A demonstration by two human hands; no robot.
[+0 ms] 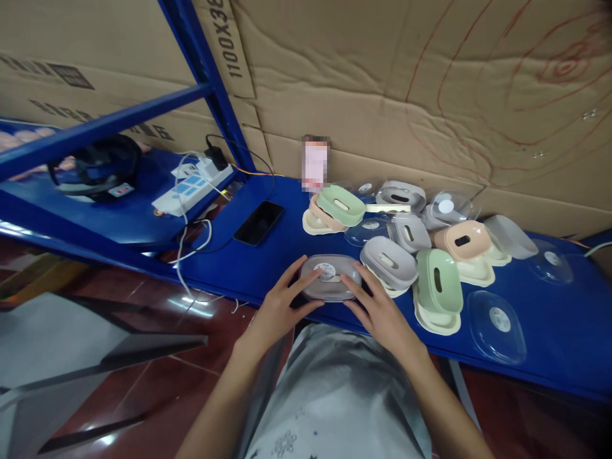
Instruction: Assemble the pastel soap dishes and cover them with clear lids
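A soap box (329,294) with a clear lid and a round white label lies at the blue table's front edge. My left hand (283,299) grips its left end, thumb at the near side and a finger on the lid by the label. On the right end, my right hand (377,306) holds it the same way, fingertips on the lid and thumb at the near rim. Close to my right hand stand a grey soap dish (389,262) and a green soap dish (438,280), each on a cream base. A loose clear lid (497,326) lies further right.
Further back are a stacked green dish (341,204), a peach dish (463,241) and several clear lids. A black phone (259,223) lies left, near a power strip (194,187) with cables. A blue shelf post (210,95) and cardboard wall (363,83) rise behind.
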